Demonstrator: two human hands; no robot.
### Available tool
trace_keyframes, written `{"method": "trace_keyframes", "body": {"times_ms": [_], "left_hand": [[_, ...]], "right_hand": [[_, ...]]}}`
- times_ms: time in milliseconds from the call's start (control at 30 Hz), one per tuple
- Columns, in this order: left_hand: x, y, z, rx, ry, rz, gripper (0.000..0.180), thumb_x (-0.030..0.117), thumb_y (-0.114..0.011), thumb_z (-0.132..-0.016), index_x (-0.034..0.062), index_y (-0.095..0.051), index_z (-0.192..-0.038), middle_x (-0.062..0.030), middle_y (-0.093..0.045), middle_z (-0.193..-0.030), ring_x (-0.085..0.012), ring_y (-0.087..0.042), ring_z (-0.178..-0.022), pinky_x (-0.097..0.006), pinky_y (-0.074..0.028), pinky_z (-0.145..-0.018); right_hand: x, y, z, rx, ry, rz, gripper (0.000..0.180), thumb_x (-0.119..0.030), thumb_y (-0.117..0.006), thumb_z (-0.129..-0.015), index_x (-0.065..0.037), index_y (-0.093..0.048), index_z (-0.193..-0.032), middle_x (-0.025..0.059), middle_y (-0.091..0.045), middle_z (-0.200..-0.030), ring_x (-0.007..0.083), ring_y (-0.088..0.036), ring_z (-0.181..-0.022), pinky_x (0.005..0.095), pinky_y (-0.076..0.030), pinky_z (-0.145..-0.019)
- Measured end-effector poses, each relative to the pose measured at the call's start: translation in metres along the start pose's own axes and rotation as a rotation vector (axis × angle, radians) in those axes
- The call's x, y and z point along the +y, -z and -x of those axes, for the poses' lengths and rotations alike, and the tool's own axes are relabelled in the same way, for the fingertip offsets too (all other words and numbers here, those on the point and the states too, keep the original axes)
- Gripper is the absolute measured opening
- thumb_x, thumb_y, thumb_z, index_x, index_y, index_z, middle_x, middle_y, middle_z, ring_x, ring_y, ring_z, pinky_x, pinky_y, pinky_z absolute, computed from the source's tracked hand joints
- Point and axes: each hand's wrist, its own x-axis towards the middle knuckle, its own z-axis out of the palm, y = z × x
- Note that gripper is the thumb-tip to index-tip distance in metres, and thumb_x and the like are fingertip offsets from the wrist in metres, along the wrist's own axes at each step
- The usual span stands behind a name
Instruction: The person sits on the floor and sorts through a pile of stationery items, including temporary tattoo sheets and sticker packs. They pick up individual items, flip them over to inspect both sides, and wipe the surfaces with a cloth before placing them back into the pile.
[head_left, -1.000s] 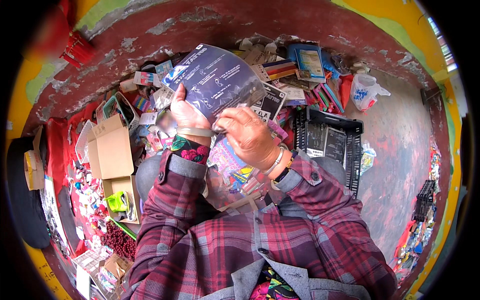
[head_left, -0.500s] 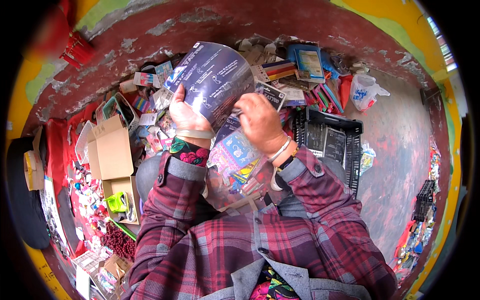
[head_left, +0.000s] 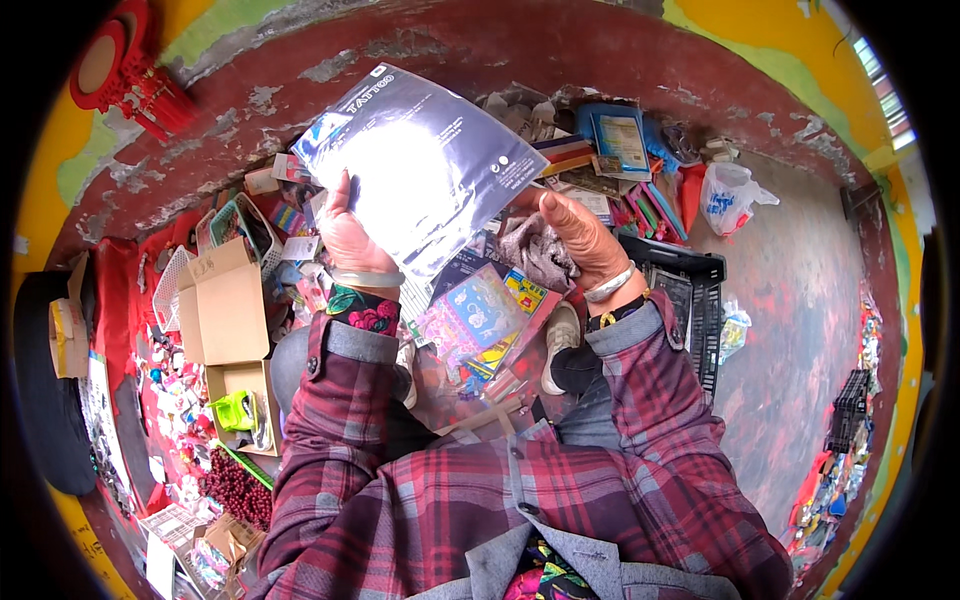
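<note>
Head view: left hand (head_left: 350,235) gripped the glossy dark plastic-wrapped sheet packet (head_left: 420,165); right hand (head_left: 580,238), beside the packet, clutched a grey crumpled cloth (head_left: 535,255)

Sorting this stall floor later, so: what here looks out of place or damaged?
Small goods lie heaped loose along the wall base, whose red paint is flaking in grey patches. A cardboard box sits open, flaps splayed. The left hand holds a glossy dark packet tilted; the right hand grips a grey cloth. Nothing looks spilled.
</note>
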Motion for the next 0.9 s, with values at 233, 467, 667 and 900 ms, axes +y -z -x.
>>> {"method": "trace_keyframes", "body": {"times_ms": [233, 467, 667, 900], "left_hand": [[-0.006, -0.003, 0.000, -0.069, 0.027, -0.018, 0.031, 0.020, -0.049, -0.091, -0.0010, -0.054, -0.113, -0.0143, -0.061, -0.110, -0.0285, -0.060, -0.099, -0.042, -0.048, -0.089], [-0.008, -0.010, 0.007, -0.224, 0.124, 0.120, 0.041, 0.028, -0.051, -0.090, -0.0023, -0.054, -0.118, -0.0174, -0.059, -0.117, -0.0301, -0.057, -0.107, -0.045, -0.043, -0.095], [-0.029, -0.010, 0.014, -0.195, 0.247, 0.027, 0.042, 0.027, -0.054, -0.089, 0.0009, -0.053, -0.121, -0.0185, -0.057, -0.119, -0.0322, -0.055, -0.110, -0.048, -0.042, -0.097], [-0.036, -0.014, 0.020, -0.175, 0.397, -0.267, 0.035, 0.015, -0.055, -0.089, -0.0026, -0.051, -0.119, -0.0167, -0.059, -0.115, -0.0286, -0.058, -0.106, -0.045, -0.045, -0.095]], "right_hand": [[0.005, 0.011, -0.005, 0.145, 0.018, 0.052, 0.022, -0.025, -0.060, -0.089, -0.002, -0.062, -0.091, 0.0061, -0.066, -0.080, 0.0123, -0.064, -0.069, 0.0229, -0.050, -0.063], [0.000, 0.008, -0.005, 0.141, 0.033, -0.023, 0.023, -0.021, -0.061, -0.089, -0.001, -0.065, -0.079, 0.0087, -0.067, -0.075, 0.0144, -0.064, -0.065, 0.0243, -0.051, -0.064], [0.002, 0.008, -0.008, 0.213, 0.112, -0.039, 0.021, -0.023, -0.063, -0.088, -0.003, -0.064, -0.079, 0.0063, -0.066, -0.074, 0.0124, -0.064, -0.063, 0.0238, -0.050, -0.058], [-0.004, 0.021, -0.009, 0.195, 0.124, -0.020, 0.018, -0.021, -0.062, -0.088, -0.005, -0.063, -0.082, 0.0049, -0.066, -0.077, 0.0110, -0.063, -0.065, 0.0235, -0.050, -0.060]]}}
